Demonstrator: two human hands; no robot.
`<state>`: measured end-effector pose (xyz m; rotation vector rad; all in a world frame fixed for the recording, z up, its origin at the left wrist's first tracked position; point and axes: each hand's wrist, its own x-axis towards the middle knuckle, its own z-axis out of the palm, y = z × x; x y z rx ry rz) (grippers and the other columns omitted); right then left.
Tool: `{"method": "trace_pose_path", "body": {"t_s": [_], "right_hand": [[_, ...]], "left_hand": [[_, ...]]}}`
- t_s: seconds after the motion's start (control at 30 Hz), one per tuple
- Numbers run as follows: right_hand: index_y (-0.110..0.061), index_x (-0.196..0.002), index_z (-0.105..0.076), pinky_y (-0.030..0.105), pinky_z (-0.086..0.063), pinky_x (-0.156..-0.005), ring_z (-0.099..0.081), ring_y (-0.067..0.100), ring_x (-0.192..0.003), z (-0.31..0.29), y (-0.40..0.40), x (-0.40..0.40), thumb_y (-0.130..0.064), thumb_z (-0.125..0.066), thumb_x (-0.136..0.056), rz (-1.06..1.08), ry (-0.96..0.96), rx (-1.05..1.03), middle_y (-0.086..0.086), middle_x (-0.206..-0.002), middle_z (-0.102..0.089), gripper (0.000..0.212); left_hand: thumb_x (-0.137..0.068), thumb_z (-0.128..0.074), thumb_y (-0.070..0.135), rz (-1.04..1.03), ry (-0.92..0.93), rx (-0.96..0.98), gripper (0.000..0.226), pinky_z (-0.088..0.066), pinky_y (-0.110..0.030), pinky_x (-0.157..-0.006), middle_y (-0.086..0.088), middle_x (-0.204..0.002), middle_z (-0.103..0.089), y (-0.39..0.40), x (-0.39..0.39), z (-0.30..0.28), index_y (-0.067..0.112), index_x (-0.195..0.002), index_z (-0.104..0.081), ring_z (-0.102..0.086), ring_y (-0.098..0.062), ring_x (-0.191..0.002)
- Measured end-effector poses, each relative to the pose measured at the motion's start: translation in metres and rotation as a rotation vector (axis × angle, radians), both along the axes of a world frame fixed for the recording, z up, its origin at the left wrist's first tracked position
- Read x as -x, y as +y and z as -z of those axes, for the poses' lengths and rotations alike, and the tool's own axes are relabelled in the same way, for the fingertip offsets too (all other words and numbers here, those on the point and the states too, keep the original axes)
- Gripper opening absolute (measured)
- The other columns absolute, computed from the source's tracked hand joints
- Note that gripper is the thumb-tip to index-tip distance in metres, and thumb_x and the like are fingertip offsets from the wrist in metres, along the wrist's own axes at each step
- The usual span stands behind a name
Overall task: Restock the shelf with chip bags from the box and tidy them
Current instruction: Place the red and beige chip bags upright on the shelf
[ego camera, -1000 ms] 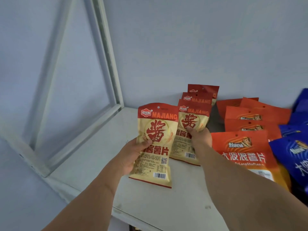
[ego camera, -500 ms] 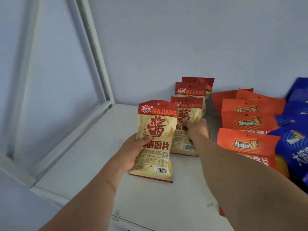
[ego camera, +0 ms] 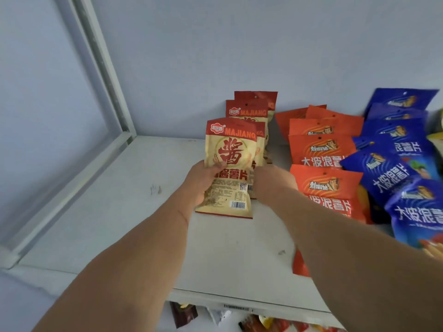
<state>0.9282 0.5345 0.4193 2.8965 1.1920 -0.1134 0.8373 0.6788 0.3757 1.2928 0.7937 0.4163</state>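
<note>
My left hand (ego camera: 203, 180) grips a beige and red MAJIANG chip bag (ego camera: 230, 149) by its left side and holds it upright just above the white shelf (ego camera: 115, 212). Right behind it, a short row of the same MAJIANG bags (ego camera: 249, 109) leans toward the back wall. My right hand (ego camera: 273, 183) is at the lower right of that row's front bag with its fingers curled onto it. The held bag hides its fingertips.
Orange chip bags (ego camera: 321, 149) stand in rows right of the MAJIANG bags, with blue chip bags (ego camera: 393, 144) further right. A white frame post (ego camera: 103, 68) bounds the shelf on the left. More packets (ego camera: 263, 324) show on the shelf below.
My left hand has carried the held bag to the right and back, so it now overlaps the front of the MAJIANG row. My right hand has slid lower on the row's front bag.
</note>
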Motion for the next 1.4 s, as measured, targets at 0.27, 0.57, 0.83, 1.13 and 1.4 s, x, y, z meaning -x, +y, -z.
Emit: {"method": "trace_pose_path", "body": {"t_s": [0.27,0.57,0.83,1.13,1.4], "right_hand": [[-0.017,-0.116,-0.060,0.035,-0.043,-0.071,-0.065,0.027,-0.104,0.023,-0.017,0.011,-0.009,-0.053,-0.094,-0.104,-0.048,0.033,0.004,-0.116,-0.065,0.025],[-0.014,-0.118,-0.063,0.036,-0.049,-0.079,-0.065,0.030,-0.109,0.034,-0.016,0.001,-0.008,-0.050,-0.096,-0.052,0.021,0.005,0.008,-0.120,-0.067,0.026],[-0.013,-0.127,-0.061,0.037,-0.044,-0.095,-0.057,0.030,-0.119,0.020,-0.048,0.045,-0.010,-0.056,-0.089,-0.359,-0.169,-0.012,0.010,-0.125,-0.063,0.038],[-0.013,-0.129,-0.053,0.039,-0.039,-0.100,-0.052,0.029,-0.122,0.057,-0.141,0.227,-0.012,-0.046,-0.096,-1.053,-0.219,0.011,0.010,-0.131,-0.055,0.034],[-0.015,-0.121,-0.056,0.038,-0.043,-0.090,-0.058,0.028,-0.112,0.125,-0.224,0.394,-0.011,-0.046,-0.096,-1.320,-0.185,0.059,0.007,-0.119,-0.060,0.027]], "left_hand": [[-0.089,-0.076,0.032,-0.103,-0.012,-0.141,0.032,-0.060,-0.047,-0.086,-0.003,-0.106,-0.076,-0.011,-0.032,0.010,0.016,-0.114,-0.063,-0.074,-0.024,-0.096],[-0.095,-0.065,0.047,-0.193,0.329,-0.569,0.058,-0.052,-0.043,-0.097,-0.008,-0.135,-0.061,-0.020,-0.031,0.006,0.011,-0.138,-0.051,-0.062,-0.030,-0.122],[-0.108,-0.039,0.039,-0.109,1.027,-1.306,0.041,-0.047,-0.040,-0.093,-0.005,-0.133,-0.059,-0.106,0.115,-0.004,0.017,-0.136,-0.057,-0.059,-0.027,-0.118],[-0.107,-0.038,0.025,-0.039,1.447,-1.192,0.029,-0.045,-0.038,-0.083,-0.007,-0.118,-0.062,-0.290,0.327,0.052,0.013,-0.118,-0.061,-0.061,-0.031,-0.107],[-0.108,-0.034,0.030,-0.211,1.479,-0.913,0.034,-0.041,-0.037,-0.075,-0.004,-0.118,-0.062,-0.434,0.497,0.106,0.016,-0.121,-0.062,-0.060,-0.027,-0.110]]}}
